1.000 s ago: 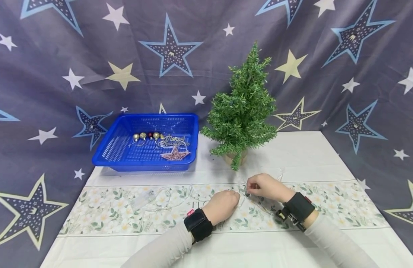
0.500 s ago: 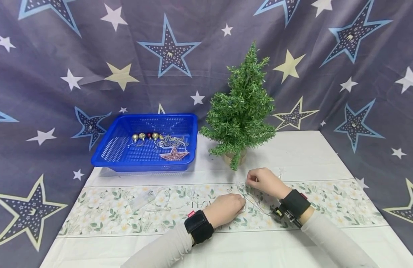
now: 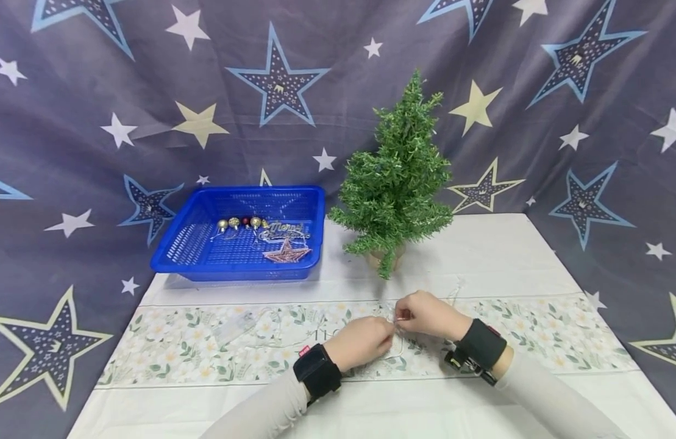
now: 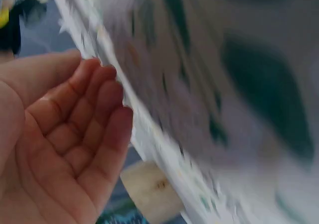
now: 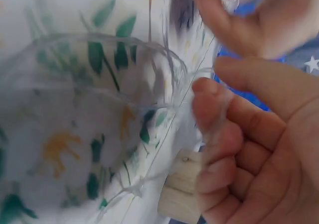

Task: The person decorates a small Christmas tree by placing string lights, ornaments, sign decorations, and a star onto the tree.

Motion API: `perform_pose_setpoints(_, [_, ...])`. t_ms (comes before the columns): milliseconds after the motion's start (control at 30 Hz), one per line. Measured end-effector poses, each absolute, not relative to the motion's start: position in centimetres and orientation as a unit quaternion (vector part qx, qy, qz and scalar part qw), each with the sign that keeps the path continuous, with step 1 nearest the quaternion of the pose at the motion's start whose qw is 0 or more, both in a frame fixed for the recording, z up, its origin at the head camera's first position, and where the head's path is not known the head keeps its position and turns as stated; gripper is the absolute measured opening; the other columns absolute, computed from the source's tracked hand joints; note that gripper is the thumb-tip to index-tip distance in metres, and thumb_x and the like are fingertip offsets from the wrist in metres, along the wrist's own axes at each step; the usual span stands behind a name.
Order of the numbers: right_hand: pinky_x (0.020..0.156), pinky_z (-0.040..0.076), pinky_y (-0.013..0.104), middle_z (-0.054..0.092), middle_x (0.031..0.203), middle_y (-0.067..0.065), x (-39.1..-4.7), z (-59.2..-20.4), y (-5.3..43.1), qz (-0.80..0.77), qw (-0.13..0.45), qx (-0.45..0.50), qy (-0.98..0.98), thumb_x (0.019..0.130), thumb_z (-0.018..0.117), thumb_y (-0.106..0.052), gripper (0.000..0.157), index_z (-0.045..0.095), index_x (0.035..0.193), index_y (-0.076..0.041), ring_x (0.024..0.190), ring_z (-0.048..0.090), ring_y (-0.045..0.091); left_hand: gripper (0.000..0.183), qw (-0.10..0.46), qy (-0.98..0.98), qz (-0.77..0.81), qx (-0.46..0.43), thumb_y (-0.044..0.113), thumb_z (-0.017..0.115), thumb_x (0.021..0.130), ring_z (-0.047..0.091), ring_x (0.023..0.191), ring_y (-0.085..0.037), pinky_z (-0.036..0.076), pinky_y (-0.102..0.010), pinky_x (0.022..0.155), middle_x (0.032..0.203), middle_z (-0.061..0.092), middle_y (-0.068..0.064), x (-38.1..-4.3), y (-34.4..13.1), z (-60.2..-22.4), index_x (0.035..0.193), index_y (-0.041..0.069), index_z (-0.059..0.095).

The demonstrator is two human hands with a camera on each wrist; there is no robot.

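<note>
Just in front of the small green Christmas tree (image 3: 395, 177), both hands work close together over the floral tablecloth band. My right hand (image 3: 430, 315) pinches the clear wire of a light string (image 5: 172, 59) between thumb and index finger; its loops hang beside the fingertips in the right wrist view. Beside it, my left hand (image 3: 365, 341) has its thumb and index tips together on the string; the pinched piece itself is hard to see in the left wrist view (image 4: 75, 109). More thin wire trails left to a clear battery box (image 3: 236, 326).
Behind and to the left stands a blue basket (image 3: 233, 275) holding several small baubles (image 3: 234, 223), a pink star (image 3: 286, 252) and a lettered sign (image 3: 285, 231). The tree has a wooden base (image 5: 182, 189). A star-patterned curtain (image 3: 327, 110) hangs behind the table.
The left hand has moved right and then slightly back left. The right hand rose a little, then came down and left, so the fingertips now nearly meet. Wire loops shifted with them.
</note>
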State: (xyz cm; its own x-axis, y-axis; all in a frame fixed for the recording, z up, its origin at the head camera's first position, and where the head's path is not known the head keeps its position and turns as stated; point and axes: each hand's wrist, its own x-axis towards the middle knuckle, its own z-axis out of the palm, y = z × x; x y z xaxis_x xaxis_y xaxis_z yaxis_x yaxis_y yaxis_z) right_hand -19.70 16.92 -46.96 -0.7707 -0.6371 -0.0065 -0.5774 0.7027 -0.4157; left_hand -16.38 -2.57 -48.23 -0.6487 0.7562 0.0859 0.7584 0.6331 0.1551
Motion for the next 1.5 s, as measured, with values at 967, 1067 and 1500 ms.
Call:
perform_pose_setpoints(967, [0.051,0.033,0.019,0.050,0.058,-0.010,-15.9,-49.4,19.5,-0.194,0.000,-0.185,0.963,0.085,0.072,-0.023,0.023,0.055,0.070,-0.020,0.051,0.040,0.004,0.023,0.037,-0.937,-0.124,-0.325,0.022,0.066,0.087,0.057,0.060,-0.013,0.045,-0.027,0.054,0.067,0.061,0.004,-18.7,-0.9,-48.4,0.066,0.018,0.057])
perform_pose_setpoints(1067, [0.049,0.032,0.018,0.049,0.057,-0.010,-16.5,-49.8,19.0,-0.189,0.001,-0.169,0.967,0.084,0.072,-0.020,0.022,0.055,0.070,-0.020,0.049,0.040,0.004,0.025,0.071,-0.947,-0.105,-0.295,0.027,0.071,0.084,0.062,0.060,-0.017,0.047,-0.030,0.051,0.066,0.065,0.002,-19.2,-0.7,-48.3,0.065,0.017,0.059])
perform_pose_setpoints(1500, [0.047,0.032,0.021,0.051,0.058,-0.004,-15.6,-49.0,20.2,-0.236,0.022,-0.070,0.969,0.080,0.065,-0.010,0.014,0.055,0.070,-0.013,0.048,0.043,0.009,0.017,0.078,-0.951,-0.124,-0.272,0.013,0.065,0.086,0.067,0.066,-0.020,0.052,-0.033,0.055,0.071,0.069,-0.002,-20.7,0.3,-47.7,0.069,0.013,0.064])
